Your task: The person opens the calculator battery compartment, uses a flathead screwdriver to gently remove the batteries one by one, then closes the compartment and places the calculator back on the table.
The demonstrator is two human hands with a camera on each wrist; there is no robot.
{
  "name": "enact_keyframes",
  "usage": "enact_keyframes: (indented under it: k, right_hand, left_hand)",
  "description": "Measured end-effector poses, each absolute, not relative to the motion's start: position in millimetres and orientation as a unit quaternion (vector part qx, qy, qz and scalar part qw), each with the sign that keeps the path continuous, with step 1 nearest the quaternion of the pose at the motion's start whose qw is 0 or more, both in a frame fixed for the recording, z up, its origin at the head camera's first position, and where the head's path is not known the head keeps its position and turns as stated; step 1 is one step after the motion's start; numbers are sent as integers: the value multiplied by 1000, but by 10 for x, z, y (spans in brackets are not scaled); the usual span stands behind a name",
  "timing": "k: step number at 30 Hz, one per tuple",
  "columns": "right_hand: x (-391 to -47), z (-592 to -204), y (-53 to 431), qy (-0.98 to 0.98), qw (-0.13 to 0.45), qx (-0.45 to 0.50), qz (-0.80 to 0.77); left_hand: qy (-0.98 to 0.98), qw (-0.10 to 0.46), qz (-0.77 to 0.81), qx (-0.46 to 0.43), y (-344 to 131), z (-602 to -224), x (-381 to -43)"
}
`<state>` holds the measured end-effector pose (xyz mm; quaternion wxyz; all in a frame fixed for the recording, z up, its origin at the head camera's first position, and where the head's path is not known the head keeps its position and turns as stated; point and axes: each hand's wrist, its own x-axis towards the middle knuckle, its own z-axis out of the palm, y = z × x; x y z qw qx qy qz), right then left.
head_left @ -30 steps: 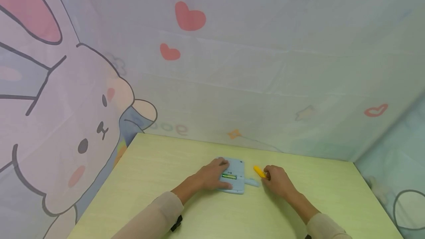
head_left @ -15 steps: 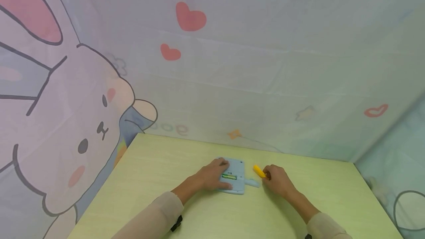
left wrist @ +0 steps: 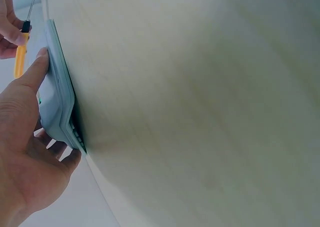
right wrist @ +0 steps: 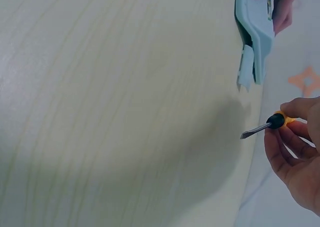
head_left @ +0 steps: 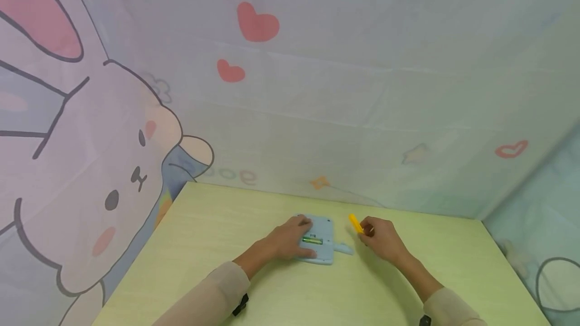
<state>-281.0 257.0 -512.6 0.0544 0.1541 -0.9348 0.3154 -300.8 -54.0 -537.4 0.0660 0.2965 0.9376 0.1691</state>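
A light blue calculator (head_left: 324, 254) lies face down on the table, with a green battery (head_left: 312, 240) showing in its open back compartment. My left hand (head_left: 287, 239) holds its left part, thumb on the near side and fingers over the far side; small keys show beneath its edge in the left wrist view. Beside its right edge lies a light blue battery cover (head_left: 343, 249). To the right, my right hand (head_left: 382, 241) pinches a screwdriver (right wrist: 276, 120) with a yellow handle, black collar and flat metal tip. The screwdriver is raised off the table, apart from the calculator.
The pale yellow-green table (head_left: 226, 215) runs back to a hanging cloth (head_left: 344, 89) printed with hearts and a rabbit. A dark cable loop (head_left: 539, 286) is at the far right, past the table edge.
My right hand has lifted a little and moved slightly away with the screwdriver, whose handle now points more upright. The left hand and the calculator stay put.
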Motion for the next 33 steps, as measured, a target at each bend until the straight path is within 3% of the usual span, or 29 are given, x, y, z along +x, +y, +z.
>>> enact_keyframes:
  k: [33]
  right_hand:
    - [-2672, -5075, 2321, -921, 78, 143, 355]
  left_hand:
    - [935, 63, 168, 306, -564, -5352, -2944]
